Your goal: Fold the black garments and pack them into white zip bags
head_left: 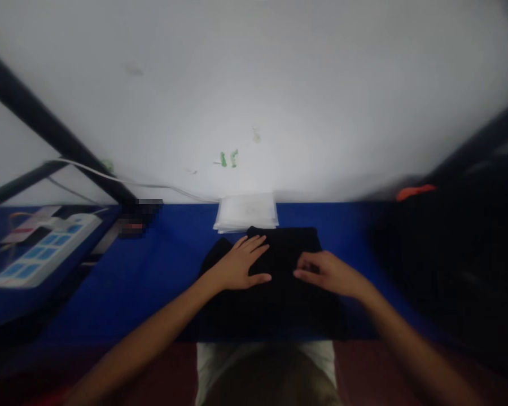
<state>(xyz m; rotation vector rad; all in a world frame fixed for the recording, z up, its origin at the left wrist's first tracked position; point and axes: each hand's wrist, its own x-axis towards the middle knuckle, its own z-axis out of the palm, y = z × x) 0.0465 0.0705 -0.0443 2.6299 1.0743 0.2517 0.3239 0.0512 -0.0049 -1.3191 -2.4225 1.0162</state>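
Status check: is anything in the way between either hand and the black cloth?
Nothing visible is. The left hand lies spread on the black cloth; the right hand is curled at its right side, contact unclear. The white stack lies at the cloth's far edge, not between.

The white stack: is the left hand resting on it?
No, the left hand lies on the black cloth, nearer than the white stack.

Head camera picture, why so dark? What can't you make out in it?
In the head view:
Black cloth: folds lost in darkness.
Cloth under the left hand: covered by that hand.
Whether the right hand pinches cloth: too dark.
Dark object at left: pixelated.
Power strip: socket holes blurred.
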